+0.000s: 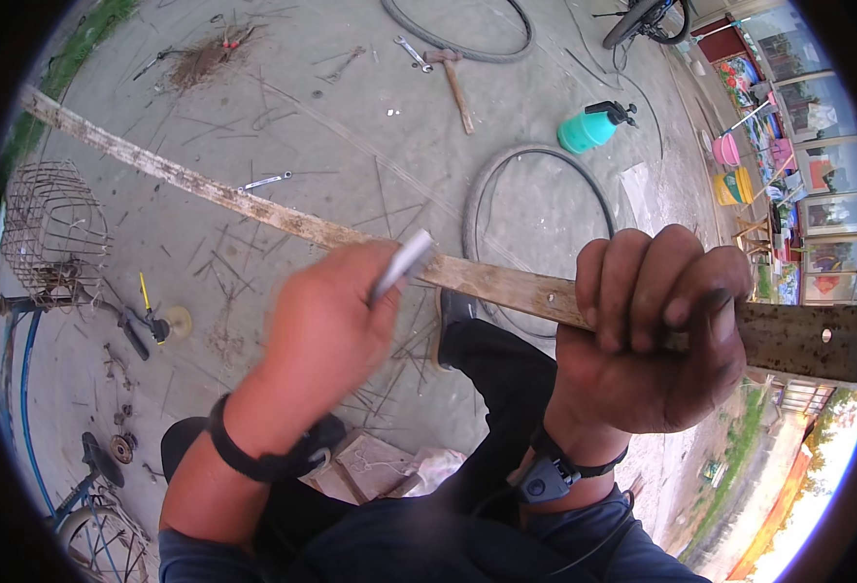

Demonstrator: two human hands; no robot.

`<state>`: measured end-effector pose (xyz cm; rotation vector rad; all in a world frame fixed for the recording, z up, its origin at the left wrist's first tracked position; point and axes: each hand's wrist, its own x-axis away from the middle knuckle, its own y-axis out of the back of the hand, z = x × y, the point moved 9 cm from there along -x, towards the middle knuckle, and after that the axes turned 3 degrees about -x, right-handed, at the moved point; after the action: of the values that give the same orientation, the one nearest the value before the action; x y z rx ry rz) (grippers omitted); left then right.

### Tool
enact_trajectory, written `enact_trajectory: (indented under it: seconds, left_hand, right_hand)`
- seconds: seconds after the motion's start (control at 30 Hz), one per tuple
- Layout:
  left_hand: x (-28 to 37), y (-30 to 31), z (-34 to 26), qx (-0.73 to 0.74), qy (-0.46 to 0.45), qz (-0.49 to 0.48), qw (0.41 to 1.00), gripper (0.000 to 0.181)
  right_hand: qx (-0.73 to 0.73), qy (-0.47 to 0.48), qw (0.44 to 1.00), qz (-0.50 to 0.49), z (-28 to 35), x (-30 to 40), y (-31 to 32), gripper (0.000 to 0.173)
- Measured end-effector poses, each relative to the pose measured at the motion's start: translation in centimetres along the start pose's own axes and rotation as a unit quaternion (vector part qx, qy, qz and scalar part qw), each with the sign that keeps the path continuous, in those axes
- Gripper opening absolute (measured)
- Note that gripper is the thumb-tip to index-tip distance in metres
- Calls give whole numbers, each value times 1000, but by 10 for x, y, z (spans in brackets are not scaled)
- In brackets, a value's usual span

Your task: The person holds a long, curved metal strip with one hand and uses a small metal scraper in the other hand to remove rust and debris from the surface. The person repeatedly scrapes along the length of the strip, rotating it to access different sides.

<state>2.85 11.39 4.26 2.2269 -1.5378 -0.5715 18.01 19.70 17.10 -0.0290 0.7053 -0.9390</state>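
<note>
A long flat strip (501,283), apparently metal, with worn pale coating, rust-coloured patches and holes, crosses in front of me from upper left to right. My right hand (654,328) is turned palm up, its fingers curled over the strip near the right end. In my left hand (333,313), blurred, is a short pale grey piece (403,264) with a straight edge; its kind cannot be made out. That piece is beside the strip's middle, and whether it touches is unclear. Below are my dark trouser leg (505,364) and shoe (459,306).
On the concrete floor lie a hammer (456,87), wrenches (414,55) (266,182), bicycle tyres (475,197) and scattered thin sticks or wires (231,270). A green pump sprayer (588,130) stands ahead. At left is a blue-framed bicycle (29,408) with a wire basket (53,226).
</note>
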Motion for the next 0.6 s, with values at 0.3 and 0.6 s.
enact_trajectory:
  seconds: [0.3,0.6]
  left_hand:
    - [6,-1,-8,-12,-27,0,1000,23]
    - [17,-3,-2,-6,-23,-50,998,18]
  right_hand:
    - [-2,0,1000,3,-2,0,-1,29]
    - [-19,7,1000,-22,-1,4,1,30]
